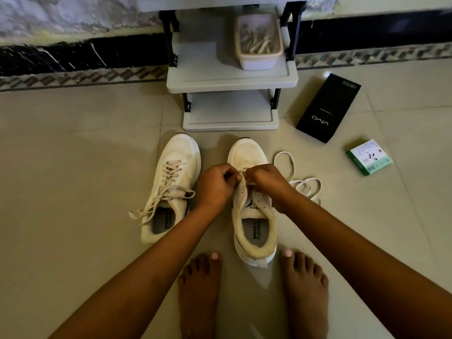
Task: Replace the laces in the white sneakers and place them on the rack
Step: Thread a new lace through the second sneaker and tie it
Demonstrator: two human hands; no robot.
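Two white sneakers stand on the tiled floor, toes toward the rack. The left sneaker is fully laced, its lace ends loose. The right sneaker has most of its eyelets bare. My left hand and my right hand meet over its lowest eyelets, each pinching the white lace, whose free length trails in loops on the floor to the right. The fingertips hide how the lace sits in the holes. The grey two-shelf rack stands just beyond the toes.
A pale plastic tub holding several laces sits on the rack's upper shelf. A black phone box and a small green box lie on the floor at the right. My bare feet flank the right sneaker's heel. A wall runs behind.
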